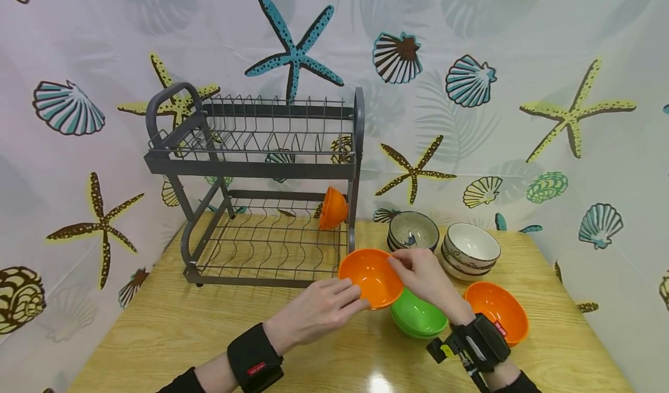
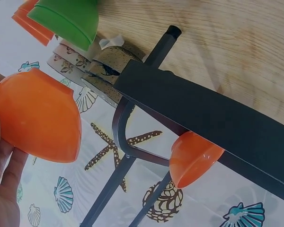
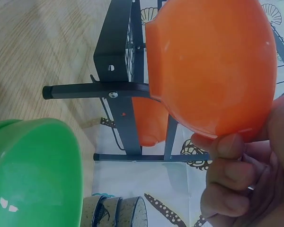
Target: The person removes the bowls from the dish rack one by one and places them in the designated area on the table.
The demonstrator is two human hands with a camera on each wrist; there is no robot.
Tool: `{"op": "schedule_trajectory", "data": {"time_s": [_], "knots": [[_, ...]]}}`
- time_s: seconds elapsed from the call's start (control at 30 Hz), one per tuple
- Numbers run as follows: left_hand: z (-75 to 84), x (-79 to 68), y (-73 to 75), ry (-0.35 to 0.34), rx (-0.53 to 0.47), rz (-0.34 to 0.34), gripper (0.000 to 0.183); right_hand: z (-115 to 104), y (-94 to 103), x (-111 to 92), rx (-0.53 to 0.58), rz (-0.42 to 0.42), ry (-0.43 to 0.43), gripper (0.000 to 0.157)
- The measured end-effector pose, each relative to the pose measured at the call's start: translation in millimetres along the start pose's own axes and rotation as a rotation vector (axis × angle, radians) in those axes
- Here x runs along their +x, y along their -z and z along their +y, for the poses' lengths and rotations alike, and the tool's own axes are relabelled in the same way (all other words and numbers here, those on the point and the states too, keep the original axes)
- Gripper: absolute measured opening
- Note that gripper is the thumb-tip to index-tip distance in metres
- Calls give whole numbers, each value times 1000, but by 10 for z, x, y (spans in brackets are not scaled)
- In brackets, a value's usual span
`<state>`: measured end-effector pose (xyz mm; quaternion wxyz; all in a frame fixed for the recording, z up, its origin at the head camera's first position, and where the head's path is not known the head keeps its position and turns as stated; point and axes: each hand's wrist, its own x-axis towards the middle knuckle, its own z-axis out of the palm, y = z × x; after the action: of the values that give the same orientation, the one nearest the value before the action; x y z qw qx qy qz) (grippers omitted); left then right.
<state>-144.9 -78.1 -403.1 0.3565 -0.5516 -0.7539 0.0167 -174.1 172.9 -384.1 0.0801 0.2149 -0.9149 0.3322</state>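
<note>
An orange bowl (image 1: pixel 372 280) is held in the air between both hands, in front of the rack's right end. My left hand (image 1: pixel 320 310) grips its near left rim; in the left wrist view the fingers (image 2: pixel 12 172) lie against the bowl's outside. My right hand (image 1: pixel 424 272) pinches the right rim, with thumb and fingers (image 3: pixel 232 172) at the edge in the right wrist view. Another orange bowl (image 1: pixel 333 209) stands tilted on its side at the right end of the lower tier of the dark grey dish rack (image 1: pixel 251 169).
Green bowls (image 1: pixel 418 314) are stacked under and right of the held bowl. Behind them stand speckled grey bowls (image 1: pixel 414 230) and patterned white bowls (image 1: pixel 473 247). More orange bowls (image 1: pixel 499 310) sit at the right, beside the right wrist. The wooden table (image 1: pixel 172 329) ends against a printed curtain (image 1: pixel 502 27).
</note>
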Motion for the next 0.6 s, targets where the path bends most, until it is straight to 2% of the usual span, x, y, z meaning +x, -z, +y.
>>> {"op": "schedule_trajectory", "data": {"time_s": [0.17,0.27,0.43,0.6], "knots": [[-5,-8,-35,0,-2,18,30,16,28,-69,-54,50,7,17],[-14,-24,-58,58,-21,4,40,44,67,-143,-69,79,-2,15],[-44,-90,-74,195,-80,-66,59,164,159,-290,-125,133,-22,13],[-78,-178,-85,264,-124,-134,64,336,291,-456,-209,194,-30,11]]}}
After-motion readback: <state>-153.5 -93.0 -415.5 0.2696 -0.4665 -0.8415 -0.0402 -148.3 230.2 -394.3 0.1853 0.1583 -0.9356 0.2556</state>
